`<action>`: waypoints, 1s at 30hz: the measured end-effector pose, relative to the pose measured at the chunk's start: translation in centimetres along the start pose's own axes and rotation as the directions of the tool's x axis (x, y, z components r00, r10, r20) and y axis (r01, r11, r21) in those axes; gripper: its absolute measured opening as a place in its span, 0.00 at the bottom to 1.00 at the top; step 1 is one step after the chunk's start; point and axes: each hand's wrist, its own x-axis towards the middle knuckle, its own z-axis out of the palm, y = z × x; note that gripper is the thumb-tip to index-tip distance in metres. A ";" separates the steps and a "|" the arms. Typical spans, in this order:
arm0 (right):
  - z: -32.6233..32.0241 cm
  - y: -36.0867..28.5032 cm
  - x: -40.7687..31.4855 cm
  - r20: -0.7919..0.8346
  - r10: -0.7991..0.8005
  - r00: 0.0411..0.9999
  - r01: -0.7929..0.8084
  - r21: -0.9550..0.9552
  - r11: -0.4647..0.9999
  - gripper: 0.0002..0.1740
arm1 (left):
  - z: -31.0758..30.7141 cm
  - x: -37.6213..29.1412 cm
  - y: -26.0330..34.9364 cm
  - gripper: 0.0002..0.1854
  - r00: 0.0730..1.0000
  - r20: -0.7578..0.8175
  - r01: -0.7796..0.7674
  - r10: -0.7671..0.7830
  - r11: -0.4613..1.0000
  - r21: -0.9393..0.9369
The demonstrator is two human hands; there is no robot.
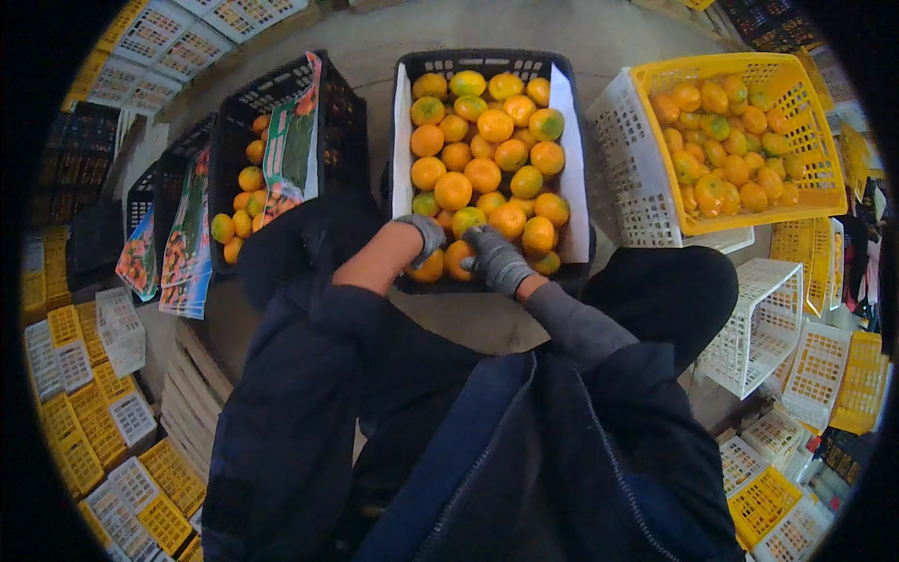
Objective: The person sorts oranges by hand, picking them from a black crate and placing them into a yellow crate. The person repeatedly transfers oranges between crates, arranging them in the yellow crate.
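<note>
A black plastic crate (484, 55) lined with white paper (570, 175) stands before me, filled with orange mandarins (494, 126), some with green patches. My left hand (424, 239), in a grey glove, curls down at the near left corner, against a mandarin (428, 268). Its fingertips are partly hidden, so its grip is unclear. My right hand (497, 258), also gloved in grey, has its fingers around the right side of another mandarin (458, 258) at the near edge. Both hands are inside the crate's near end, close together.
On the right, a yellow crate (762, 218) of mandarins tilts on a white crate (618, 154). At left, a black crate (344, 119) holds mandarins and printed sheets (291, 140). A white crate (755, 330) lies on its side. Stacked crates (77, 421) and a wooden pallet (189, 393) lie lower left.
</note>
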 end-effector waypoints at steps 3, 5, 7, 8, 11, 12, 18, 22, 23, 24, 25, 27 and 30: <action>-0.8 -0.1 -0.6 0.022 0.024 0.999 -0.025 0.014 1.000 0.32 | -0.1 -0.8 2.3 0.28 0.844 -0.373 0.139 -0.386 0.828 -0.544; -1.8 0.4 -1.1 -0.004 -0.044 0.999 0.044 0.087 0.995 0.27 | 0.1 -1.7 3.1 0.28 0.871 -0.466 0.055 -0.154 0.974 -0.219; -3.3 1.6 -1.0 0.085 -0.193 0.978 0.183 0.108 0.977 0.28 | -0.4 -2.2 3.5 0.29 0.906 -0.422 -0.006 -0.035 0.995 -0.095; -4.5 2.7 -0.9 -0.039 -0.198 0.979 0.201 0.109 0.973 0.26 | -0.8 -2.4 3.6 0.29 0.932 -0.359 -0.015 -0.041 0.988 -0.151; -7.7 6.5 -0.8 -0.110 -0.318 0.942 0.290 -0.213 0.933 0.26 | -2.1 -3.0 4.2 0.29 0.946 -0.310 0.009 -0.089 0.968 -0.252; -7.8 7.0 -1.1 -0.020 -0.311 0.950 0.293 -0.284 0.913 0.27 | -2.6 -3.2 4.5 0.29 0.947 -0.307 0.011 -0.091 0.967 -0.254; -9.3 7.3 -3.0 0.067 -0.088 0.994 0.107 -0.407 0.907 0.27 | -2.8 -3.5 4.9 0.29 0.911 -0.401 -0.028 -0.095 0.957 -0.290; -8.3 6.5 -3.4 -0.026 0.005 1.000 -0.005 0.009 1.000 0.23 | -2.0 -2.0 5.1 0.31 0.869 -0.490 -0.147 -0.073 0.906 -0.397; -7.7 6.4 -3.3 0.028 0.065 0.998 -0.067 0.110 0.992 0.24 | -1.9 -1.6 5.1 0.31 0.871 -0.487 -0.178 -0.056 0.889 -0.421; -6.7 6.3 -3.2 0.134 0.140 0.981 -0.166 0.207 0.964 0.25 | -1.9 -1.2 5.1 0.32 0.895 -0.442 -0.151 -0.053 0.898 -0.414; -6.0 6.2 -3.1 0.138 0.141 0.980 -0.169 0.219 0.961 0.27 | -1.9 -0.9 5.1 0.32 0.908 -0.418 -0.152 -0.043 0.894 -0.422; -4.7 6.1 -3.1 -0.010 0.088 0.996 -0.087 0.066 0.994 0.27 | -1.8 -0.7 5.0 0.29 0.903 -0.425 -0.154 -0.057 0.882 -0.446; -4.5 6.4 -3.5 0.070 0.143 0.987 -0.155 0.224 0.962 0.30 | -1.8 -0.8 5.1 0.22 0.888 -0.449 -0.166 -0.100 0.840 -0.516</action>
